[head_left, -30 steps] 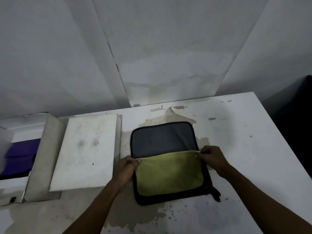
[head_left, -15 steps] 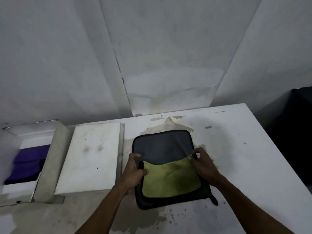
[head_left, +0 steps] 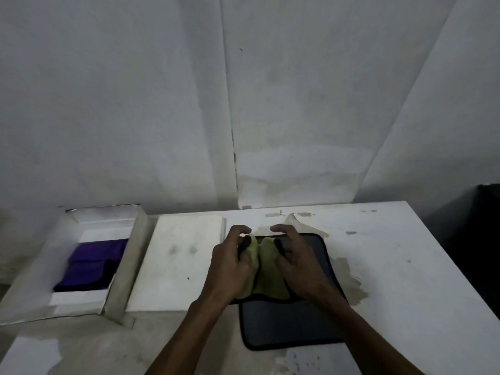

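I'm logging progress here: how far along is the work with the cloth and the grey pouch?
Done: the grey pouch lies flat on the table, the yellow-green cloth on it. In hand: the left hand and right hand bunch the cloth at the pouch's middle. Left: the cloth shows plainly, not yet tucked away; whether it goes inside I cannot tell.

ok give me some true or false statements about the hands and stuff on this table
1. The left hand and right hand both hold the yellow-green cloth. True.
2. The purple fabric lies on the flat white lid. False: it sits inside the open white box.
3. The cloth lies on the dark grey mat with black edging. True.
4. The mat is left of the lid. False: it is on the lid's right.
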Action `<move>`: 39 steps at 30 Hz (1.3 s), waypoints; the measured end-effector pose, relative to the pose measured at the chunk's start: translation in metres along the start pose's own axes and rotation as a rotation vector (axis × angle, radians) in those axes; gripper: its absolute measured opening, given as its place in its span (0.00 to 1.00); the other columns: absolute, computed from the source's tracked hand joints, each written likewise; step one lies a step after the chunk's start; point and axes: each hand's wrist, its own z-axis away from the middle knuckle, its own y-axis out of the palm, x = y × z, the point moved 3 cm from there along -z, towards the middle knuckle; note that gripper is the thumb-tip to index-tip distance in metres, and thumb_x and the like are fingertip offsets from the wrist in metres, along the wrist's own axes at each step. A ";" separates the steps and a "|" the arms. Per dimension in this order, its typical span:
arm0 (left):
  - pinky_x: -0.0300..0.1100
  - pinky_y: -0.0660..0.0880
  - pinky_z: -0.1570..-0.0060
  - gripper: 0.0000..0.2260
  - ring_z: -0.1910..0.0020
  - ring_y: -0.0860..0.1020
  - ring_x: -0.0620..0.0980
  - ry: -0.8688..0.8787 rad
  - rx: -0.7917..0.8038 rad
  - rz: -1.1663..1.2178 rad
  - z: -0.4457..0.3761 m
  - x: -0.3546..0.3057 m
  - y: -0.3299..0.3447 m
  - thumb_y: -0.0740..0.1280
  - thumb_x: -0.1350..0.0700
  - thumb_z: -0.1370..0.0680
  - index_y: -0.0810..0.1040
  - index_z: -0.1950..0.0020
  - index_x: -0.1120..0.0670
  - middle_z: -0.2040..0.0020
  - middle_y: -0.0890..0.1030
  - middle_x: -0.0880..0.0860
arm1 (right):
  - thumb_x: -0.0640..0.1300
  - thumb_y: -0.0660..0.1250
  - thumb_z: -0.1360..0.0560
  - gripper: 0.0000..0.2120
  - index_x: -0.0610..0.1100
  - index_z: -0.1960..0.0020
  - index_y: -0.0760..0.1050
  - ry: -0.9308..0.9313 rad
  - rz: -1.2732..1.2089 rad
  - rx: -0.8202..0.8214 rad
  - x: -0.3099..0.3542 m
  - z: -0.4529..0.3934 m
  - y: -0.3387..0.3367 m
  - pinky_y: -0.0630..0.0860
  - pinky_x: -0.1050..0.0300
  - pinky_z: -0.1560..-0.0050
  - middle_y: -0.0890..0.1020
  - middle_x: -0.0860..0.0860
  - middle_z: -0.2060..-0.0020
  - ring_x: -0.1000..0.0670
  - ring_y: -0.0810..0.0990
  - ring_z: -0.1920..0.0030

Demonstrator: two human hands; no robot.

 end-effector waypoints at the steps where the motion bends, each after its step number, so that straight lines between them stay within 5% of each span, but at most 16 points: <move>1: 0.41 0.77 0.54 0.16 0.56 0.80 0.47 0.003 -0.011 -0.003 0.003 -0.004 -0.007 0.61 0.64 0.24 0.72 0.42 0.45 0.53 0.80 0.48 | 0.34 0.63 0.24 0.16 0.48 0.39 0.69 -0.016 -0.020 -0.025 0.012 0.000 0.008 0.78 0.57 0.54 0.83 0.49 0.59 0.50 0.82 0.56; 6: 0.30 0.73 0.66 0.09 0.63 0.81 0.43 -0.006 -0.106 0.072 0.014 -0.011 -0.048 0.65 0.57 0.22 0.73 0.45 0.46 0.51 0.82 0.46 | 0.38 0.66 0.24 0.08 0.46 0.46 0.75 0.057 -0.133 -0.157 0.046 -0.003 0.043 0.78 0.62 0.60 0.85 0.54 0.60 0.56 0.84 0.58; 9: 0.27 0.72 0.67 0.07 0.59 0.83 0.43 0.019 -0.161 0.087 0.017 -0.011 -0.073 0.67 0.58 0.24 0.78 0.49 0.48 0.55 0.84 0.43 | 0.38 0.66 0.24 0.04 0.42 0.51 0.80 -0.002 -0.103 -0.184 0.068 -0.006 0.062 0.79 0.61 0.59 0.86 0.53 0.60 0.56 0.84 0.59; 16: 0.35 0.80 0.58 0.12 0.53 0.81 0.35 0.108 -0.267 0.144 0.021 -0.014 -0.127 0.66 0.60 0.23 0.81 0.47 0.45 0.55 0.84 0.39 | 0.39 0.64 0.22 0.11 0.47 0.48 0.83 -0.040 -0.238 -0.160 0.111 -0.014 0.111 0.82 0.47 0.51 0.87 0.52 0.57 0.54 0.85 0.54; 22: 0.45 0.82 0.52 0.10 0.52 0.82 0.38 0.180 -0.310 0.153 0.019 -0.004 -0.165 0.64 0.57 0.21 0.81 0.42 0.48 0.53 0.85 0.43 | 0.41 0.62 0.20 0.11 0.49 0.47 0.83 -0.022 -0.355 -0.166 0.139 -0.024 0.149 0.81 0.39 0.48 0.87 0.48 0.56 0.48 0.85 0.52; 25: 0.49 0.82 0.57 0.12 0.58 0.82 0.43 0.219 -0.246 0.151 0.021 -0.003 -0.180 0.60 0.53 0.20 0.78 0.44 0.38 0.59 0.84 0.43 | 0.41 0.60 0.19 0.12 0.47 0.45 0.82 -0.009 -0.403 -0.161 0.151 -0.027 0.163 0.80 0.42 0.45 0.87 0.48 0.54 0.48 0.85 0.50; 28: 0.35 0.79 0.56 0.15 0.55 0.81 0.36 0.203 -0.133 0.246 0.024 -0.005 -0.194 0.56 0.50 0.21 0.76 0.49 0.29 0.58 0.82 0.35 | 0.43 0.58 0.19 0.13 0.45 0.44 0.81 0.050 -0.546 -0.124 0.157 -0.029 0.171 0.79 0.43 0.43 0.86 0.45 0.51 0.44 0.83 0.47; 30: 0.28 0.74 0.51 0.14 0.47 0.79 0.36 0.185 -0.099 0.354 0.024 -0.004 -0.207 0.55 0.50 0.22 0.78 0.46 0.36 0.50 0.83 0.36 | 0.43 0.59 0.20 0.12 0.41 0.45 0.80 0.043 -0.609 -0.073 0.165 -0.028 0.177 0.80 0.49 0.47 0.85 0.43 0.52 0.43 0.83 0.48; 34: 0.35 0.72 0.39 0.20 0.39 0.77 0.41 0.151 0.009 0.515 0.021 0.009 -0.231 0.52 0.48 0.22 0.80 0.40 0.50 0.42 0.83 0.46 | 0.35 0.67 0.25 0.10 0.37 0.44 0.78 -0.065 -0.524 -0.023 0.177 -0.028 0.189 0.80 0.58 0.50 0.85 0.43 0.51 0.45 0.84 0.48; 36: 0.34 0.72 0.39 0.19 0.40 0.78 0.41 0.145 0.035 0.534 0.019 0.014 -0.243 0.53 0.49 0.22 0.81 0.41 0.51 0.44 0.84 0.47 | 0.33 0.66 0.24 0.11 0.38 0.43 0.78 -0.062 -0.511 -0.024 0.177 -0.030 0.195 0.80 0.59 0.50 0.85 0.44 0.49 0.45 0.84 0.47; 39: 0.39 0.78 0.48 0.10 0.50 0.83 0.48 0.146 -0.198 0.564 0.018 0.023 -0.271 0.61 0.59 0.20 0.82 0.48 0.57 0.55 0.86 0.54 | 0.34 0.64 0.23 0.11 0.41 0.42 0.79 -0.044 -0.484 -0.004 0.179 -0.035 0.202 0.79 0.56 0.48 0.85 0.45 0.48 0.46 0.83 0.46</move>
